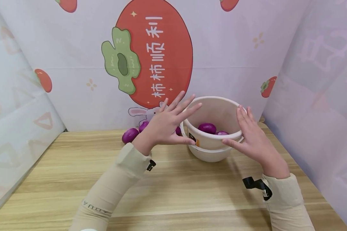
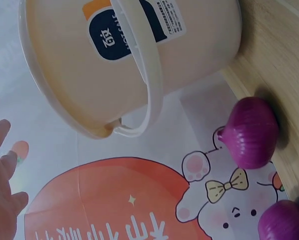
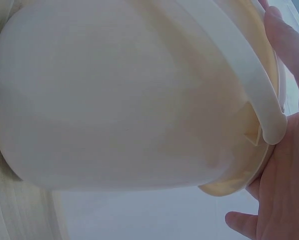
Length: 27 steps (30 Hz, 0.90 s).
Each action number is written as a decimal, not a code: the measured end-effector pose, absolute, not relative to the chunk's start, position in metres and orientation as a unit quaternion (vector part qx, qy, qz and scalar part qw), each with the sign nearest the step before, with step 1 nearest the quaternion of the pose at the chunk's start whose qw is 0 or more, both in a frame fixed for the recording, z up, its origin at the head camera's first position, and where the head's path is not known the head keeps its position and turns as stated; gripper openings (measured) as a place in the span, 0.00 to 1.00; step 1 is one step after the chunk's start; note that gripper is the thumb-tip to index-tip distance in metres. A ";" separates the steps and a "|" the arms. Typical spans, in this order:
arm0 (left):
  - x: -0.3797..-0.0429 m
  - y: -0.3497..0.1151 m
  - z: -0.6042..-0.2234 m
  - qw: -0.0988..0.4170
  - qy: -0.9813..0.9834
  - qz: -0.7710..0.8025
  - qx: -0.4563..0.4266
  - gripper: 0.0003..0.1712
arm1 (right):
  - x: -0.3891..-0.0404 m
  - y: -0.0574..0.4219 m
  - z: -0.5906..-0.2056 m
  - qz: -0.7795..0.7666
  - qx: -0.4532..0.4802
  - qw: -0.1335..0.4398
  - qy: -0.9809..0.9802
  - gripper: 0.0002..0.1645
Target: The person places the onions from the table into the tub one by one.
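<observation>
Head view, centre-right: right hand (image 1: 253, 139), fingers straight, perhaps steadies a round white plastic bucket (image 1: 212, 143). Left hand (image 1: 169, 126): fingers spread.

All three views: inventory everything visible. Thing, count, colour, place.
Bucket: 1, white, on table, right of centre.
Handle: 1, white, across bucket's outside.
Label: 1, dark blue, orange and white, on bucket's side.
Onions inside: 2 visible, purple, in bucket.
Onions outside: 3 visible, purple, on table left of bucket.
Table: 1, light wood, beneath.
Backdrop: 1, white with red-orange fruit and rabbit prints, behind.
Side sheets: 2, pale, left and right.
Wrist mounts: 2, black, at wrists.
Sleeves: 2, beige, forearms.
Left hand: 1, bare, left of bucket.
Right hand: 1, bare, at bucket's right rim.
</observation>
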<state>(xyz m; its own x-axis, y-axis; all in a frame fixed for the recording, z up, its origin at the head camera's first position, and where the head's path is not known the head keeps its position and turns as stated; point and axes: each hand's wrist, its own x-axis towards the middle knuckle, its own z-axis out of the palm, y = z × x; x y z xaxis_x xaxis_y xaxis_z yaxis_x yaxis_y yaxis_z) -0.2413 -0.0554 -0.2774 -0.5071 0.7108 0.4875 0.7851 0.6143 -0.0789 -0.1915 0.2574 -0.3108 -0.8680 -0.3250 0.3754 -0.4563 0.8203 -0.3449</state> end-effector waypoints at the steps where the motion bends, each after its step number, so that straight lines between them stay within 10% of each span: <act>1: -0.241 -0.057 -0.277 0.247 -0.865 -0.075 -0.430 0.63 | -0.191 0.257 -0.310 0.216 0.208 0.151 -0.942 0.67; 27: -0.254 -0.096 -0.294 0.219 -0.908 -0.009 -0.357 0.71 | -0.192 0.258 -0.310 0.221 0.207 0.146 -0.942 0.68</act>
